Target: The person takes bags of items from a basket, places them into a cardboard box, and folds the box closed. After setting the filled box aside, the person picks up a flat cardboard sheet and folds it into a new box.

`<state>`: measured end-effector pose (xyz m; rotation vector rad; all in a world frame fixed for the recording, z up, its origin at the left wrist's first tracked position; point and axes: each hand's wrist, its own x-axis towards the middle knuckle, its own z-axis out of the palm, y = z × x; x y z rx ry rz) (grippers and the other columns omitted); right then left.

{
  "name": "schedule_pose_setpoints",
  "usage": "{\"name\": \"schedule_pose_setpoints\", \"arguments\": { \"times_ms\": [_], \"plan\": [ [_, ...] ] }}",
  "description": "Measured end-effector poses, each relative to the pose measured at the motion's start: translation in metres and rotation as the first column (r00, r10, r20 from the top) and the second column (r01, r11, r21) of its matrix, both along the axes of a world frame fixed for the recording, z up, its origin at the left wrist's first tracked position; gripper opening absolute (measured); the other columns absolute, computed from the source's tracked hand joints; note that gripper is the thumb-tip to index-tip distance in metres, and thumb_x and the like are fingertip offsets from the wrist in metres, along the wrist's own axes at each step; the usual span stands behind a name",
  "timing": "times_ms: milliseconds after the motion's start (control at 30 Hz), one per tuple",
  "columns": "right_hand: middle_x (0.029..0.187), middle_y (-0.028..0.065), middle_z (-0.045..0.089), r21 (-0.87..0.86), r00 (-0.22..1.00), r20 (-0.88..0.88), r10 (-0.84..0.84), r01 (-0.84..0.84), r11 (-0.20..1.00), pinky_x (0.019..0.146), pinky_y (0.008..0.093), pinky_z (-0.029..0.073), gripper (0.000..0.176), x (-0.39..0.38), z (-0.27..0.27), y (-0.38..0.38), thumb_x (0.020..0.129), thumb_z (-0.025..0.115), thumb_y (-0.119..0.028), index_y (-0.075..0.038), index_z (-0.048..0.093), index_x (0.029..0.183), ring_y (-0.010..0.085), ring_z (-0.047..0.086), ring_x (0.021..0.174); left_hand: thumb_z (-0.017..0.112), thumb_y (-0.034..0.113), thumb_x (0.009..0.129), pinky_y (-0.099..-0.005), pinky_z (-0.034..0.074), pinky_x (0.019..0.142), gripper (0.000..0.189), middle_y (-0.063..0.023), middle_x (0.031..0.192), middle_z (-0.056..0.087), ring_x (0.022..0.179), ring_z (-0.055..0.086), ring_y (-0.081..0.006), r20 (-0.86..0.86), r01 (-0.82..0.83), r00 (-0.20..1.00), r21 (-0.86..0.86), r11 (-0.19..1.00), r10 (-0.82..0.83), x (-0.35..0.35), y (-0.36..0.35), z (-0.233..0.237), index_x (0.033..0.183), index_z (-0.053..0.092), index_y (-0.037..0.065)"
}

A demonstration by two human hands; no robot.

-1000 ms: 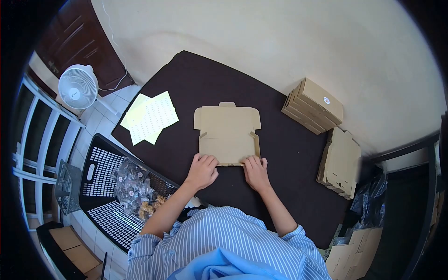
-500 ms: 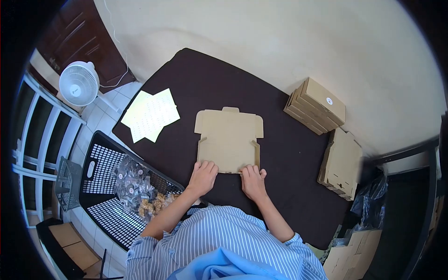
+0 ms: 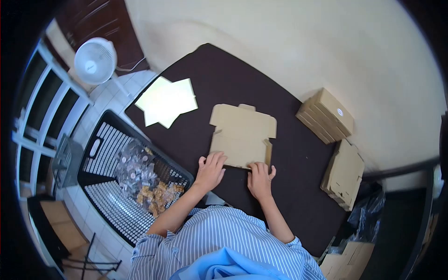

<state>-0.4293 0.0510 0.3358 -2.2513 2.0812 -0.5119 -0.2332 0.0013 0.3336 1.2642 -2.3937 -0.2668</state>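
Observation:
A brown cardboard box [image 3: 242,135] lies on the dark table in front of me, its lid flap spread out flat away from me and its low side walls partly raised. My left hand [image 3: 211,171] is at the box's near left corner, its fingers bent over the near edge. At the near right corner, my right hand [image 3: 260,179] has its fingers closed on the near wall of the box, with the thumb side low against the edge.
White sheets of paper [image 3: 169,100] lie at the table's far left. Stacked closed boxes [image 3: 326,114] and flat cardboard pieces [image 3: 343,172] stand at the right. A black basket [image 3: 103,186] with small plastic packets is at the left, near a white fan [image 3: 95,60].
The whole view has shifted and turned slightly. My left hand's fingers have moved further over the box's near edge, and both hands remain at its near corners.

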Motion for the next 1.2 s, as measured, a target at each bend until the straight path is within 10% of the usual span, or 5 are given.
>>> {"name": "schedule_pose_setpoints", "arguments": {
  "times_ms": [333, 533, 667, 900, 1200],
  "plan": [
    [0.124, 0.0082, 0.047, -0.062, 0.946, 0.129, 0.299, -0.293, 0.954, 0.099, 0.0486, 0.018, 0.039, 0.077, -0.008, -0.005, 0.076, 0.062, -0.013, -0.011, 0.053, 0.114, 0.0240, 0.041, 0.122, 0.068, 0.021, 0.071, -0.0465, 0.025, 0.096, 0.056, -0.0147, 0.130, 0.038, 0.117, 0.036, -0.0339, -0.274, -0.482, 0.816, 0.164, 0.861, 0.509, 0.095, 0.067, -0.008, 0.120, 0.046, 0.008],
    [0.122, 0.0083, 0.051, -0.013, 0.737, 0.258, 0.624, -0.643, 0.765, 0.097, 0.0456, 0.026, 0.030, 0.143, -0.011, -0.006, 0.078, 0.064, -0.018, -0.011, 0.058, 0.107, 0.0223, 0.045, 0.120, 0.067, 0.018, 0.070, -0.0463, 0.031, 0.094, 0.057, -0.0237, 0.118, 0.040, 0.111, 0.038, -0.0404, -0.172, -0.835, 0.395, 0.344, 0.430, 0.903, 0.216, 0.116, -0.144, 0.117, 0.041, -0.001],
    [0.121, 0.0081, 0.051, 0.092, 0.689, 0.317, 0.651, -0.706, 0.702, 0.097, 0.0451, 0.025, 0.029, 0.167, -0.010, -0.012, 0.078, 0.064, -0.018, -0.010, 0.059, 0.105, 0.0226, 0.044, 0.120, 0.067, 0.021, 0.073, -0.0458, 0.033, 0.094, 0.056, -0.0239, 0.116, 0.040, 0.110, 0.040, -0.0413, -0.041, -0.748, 0.137, 0.651, 0.130, 0.990, 0.283, 0.121, -0.196, 0.116, 0.039, -0.002],
    [0.103, 0.0016, 0.058, 0.109, 0.757, 0.210, 0.618, -0.647, 0.755, 0.095, 0.0428, 0.023, 0.022, 0.176, -0.020, -0.009, 0.073, 0.061, -0.018, -0.013, 0.063, 0.095, 0.0179, 0.053, 0.106, 0.065, 0.020, 0.076, -0.0455, 0.033, 0.098, 0.061, -0.0245, 0.127, 0.038, 0.117, 0.039, -0.0407, -0.059, -0.895, 0.141, 0.419, 0.153, 0.988, 0.359, 0.071, -0.260, 0.123, 0.035, -0.003],
    [0.090, 0.0015, 0.059, 0.053, 0.790, 0.174, 0.588, -0.603, 0.796, 0.096, 0.0419, 0.022, 0.018, 0.180, -0.025, -0.009, 0.070, 0.054, -0.016, -0.014, 0.066, 0.084, 0.0159, 0.057, 0.091, 0.066, 0.030, 0.076, -0.0433, 0.035, 0.097, 0.047, -0.0227, 0.120, 0.048, 0.110, 0.048, -0.0368, 0.424, -0.677, 0.307, 0.727, -0.118, 0.852, 0.351, 0.058, -0.232, 0.113, 0.048, 0.006]
  ]
}}
